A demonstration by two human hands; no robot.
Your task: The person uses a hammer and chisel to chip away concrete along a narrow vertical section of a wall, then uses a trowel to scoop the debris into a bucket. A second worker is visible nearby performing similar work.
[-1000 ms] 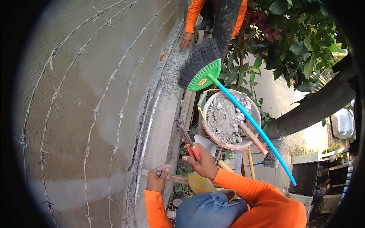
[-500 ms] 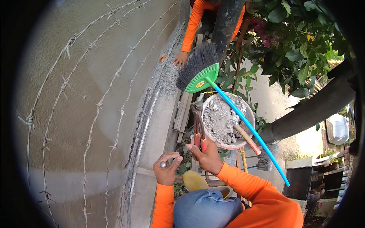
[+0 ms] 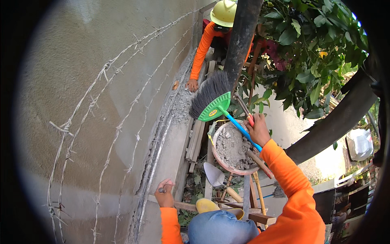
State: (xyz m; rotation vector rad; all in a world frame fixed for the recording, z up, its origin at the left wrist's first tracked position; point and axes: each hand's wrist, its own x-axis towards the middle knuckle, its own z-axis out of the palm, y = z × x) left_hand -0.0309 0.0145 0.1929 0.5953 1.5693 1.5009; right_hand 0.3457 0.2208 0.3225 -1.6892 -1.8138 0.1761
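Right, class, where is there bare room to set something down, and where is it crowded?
Bare ledge lies between the left hand and the rubble farther along. It's crowded around the bucket, by the broom, pliers and right hand.

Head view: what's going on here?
The person's right hand holds a red-handled tool beside a broom, near the far rim of a rubble-filled bucket. The left hand grips a mostly hidden metal piece near the wall. A co-worker's hand is down at debris along the wall's base.
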